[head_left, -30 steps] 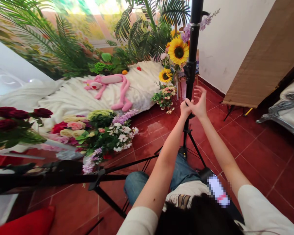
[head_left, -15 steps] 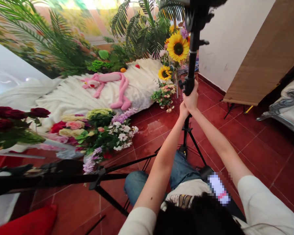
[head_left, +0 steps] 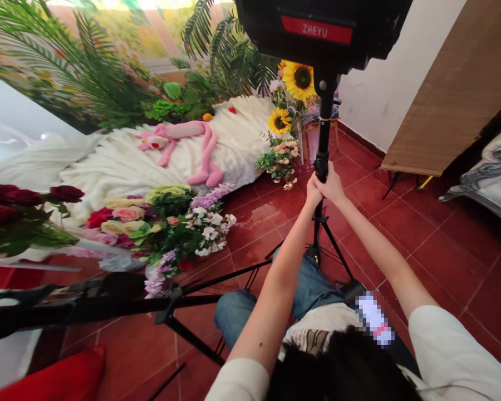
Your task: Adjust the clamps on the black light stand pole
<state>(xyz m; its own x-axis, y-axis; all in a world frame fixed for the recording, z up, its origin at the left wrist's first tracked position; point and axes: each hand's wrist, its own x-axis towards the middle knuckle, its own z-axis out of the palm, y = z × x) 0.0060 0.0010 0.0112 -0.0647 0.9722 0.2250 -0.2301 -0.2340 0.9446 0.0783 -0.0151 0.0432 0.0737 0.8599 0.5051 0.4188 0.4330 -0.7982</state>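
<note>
My left hand (head_left: 314, 192) and my right hand (head_left: 333, 186) are both closed around the black pole of a light stand (head_left: 325, 133), close together just below its collar. The pole stands roughly upright, with spread legs low on the floor by my foot. At the top sits a black studio light (head_left: 317, 42) with a red label reading ZHEYU, partly cut off by the frame edge. My fingers hide the gripped stretch of pole.
A second black stand (head_left: 125, 306) crosses the lower left. Beyond are bunched flowers (head_left: 171, 223), a pink plush toy (head_left: 183, 133) on white fabric (head_left: 117, 156), and sunflowers (head_left: 298, 83). A brown panel (head_left: 446, 89) and ornate white seat (head_left: 492, 167) stand at right.
The studio light has come down into view and its label now shows. The pole's collar and my right hand are lower, while both hands stay on the pole.
</note>
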